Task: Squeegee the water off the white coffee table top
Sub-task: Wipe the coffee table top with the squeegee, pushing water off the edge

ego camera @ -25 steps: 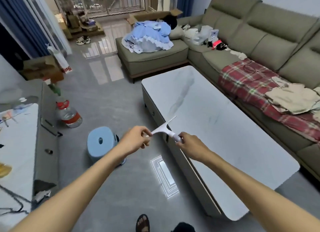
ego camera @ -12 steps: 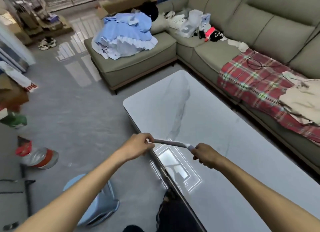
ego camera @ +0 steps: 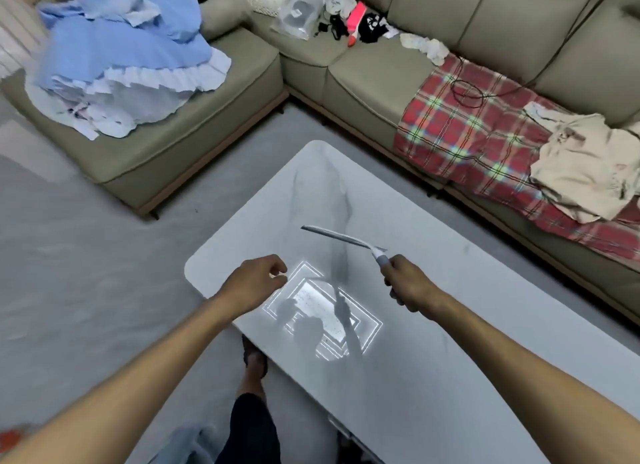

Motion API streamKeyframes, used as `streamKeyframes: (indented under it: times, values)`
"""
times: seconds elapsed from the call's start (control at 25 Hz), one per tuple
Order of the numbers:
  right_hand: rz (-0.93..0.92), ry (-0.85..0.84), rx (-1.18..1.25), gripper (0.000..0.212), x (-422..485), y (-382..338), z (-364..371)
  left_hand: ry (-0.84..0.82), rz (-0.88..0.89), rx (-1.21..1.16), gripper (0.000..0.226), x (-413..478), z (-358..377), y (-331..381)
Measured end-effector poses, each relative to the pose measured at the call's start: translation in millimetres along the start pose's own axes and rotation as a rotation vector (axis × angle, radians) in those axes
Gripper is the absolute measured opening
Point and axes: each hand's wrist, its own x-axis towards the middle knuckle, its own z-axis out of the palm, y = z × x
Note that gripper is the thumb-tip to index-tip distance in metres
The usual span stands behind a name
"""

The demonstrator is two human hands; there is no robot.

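Fingers (ego camera: pixel 273 261) on the left hand (ego camera: pixel 254 280) are loosely curled and hold nothing, hovering over the near left corner of the white counter (ego camera: pixel 450 377). Far behind that hand, a heap of pale blue frilled fabric (ego camera: pixel 121 48) sprawls across the left end of the olive sofa (ego camera: pixel 367 72). Down below, at the counter's near edge, a foot in a dark sandal (ego camera: pixel 255 358) stands on the grey floor (ego camera: pixel 86 255). Moving right, a bright square reflection (ego camera: pixel 311 290) glares off the glossy top, with shadows of the hands and the tool lying across it. Next comes the squeegee (ego camera: pixel 341 236), over the middle of the counter's left half. Its long blade is angled up and to the left, and its white handle runs down to the right. Whether the blade edge meets the surface I cannot tell. The right hand (ego camera: pixel 412 285) has that handle, fingers wrapped firmly round it, and the left hand is well apart from the tool. Up in the sofa corner sit a clear plastic bag (ego camera: pixel 299 10) and small dark and pink odds and ends. Further right, a red plaid blanket (ego camera: pixel 460 134) drapes over the seat, with a black cable (ego camera: pixel 467 93) looped on it. At the far right, crumpled beige clothes (ego camera: pixel 581 165) lie piled on top of the blanket.
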Motion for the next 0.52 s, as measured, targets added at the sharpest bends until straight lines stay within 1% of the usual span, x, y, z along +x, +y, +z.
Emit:
streamKeyframes:
  times: [0.12,0.24,0.36,0.52]
  values:
    - [0.072,0.190,-0.083,0.031,88.5,-33.6,31.3,-0.045,0.033,0.085,0.031,125.6,-25.6,-38.9]
    - [0.065,0.195,-0.213,0.046,161.1,-71.4,49.3,-0.060,0.053,0.196,0.036,218.2,-38.3,-67.6]
    - [-0.033,0.256,-0.309,0.046,245.0,-111.0,48.7,-0.058,0.078,0.289,0.024,301.4,-33.8,-99.7]
    - [-0.161,0.368,-0.425,0.030,371.5,-163.5,37.8,-0.018,0.048,0.487,0.027,386.9,-5.9,-140.1]
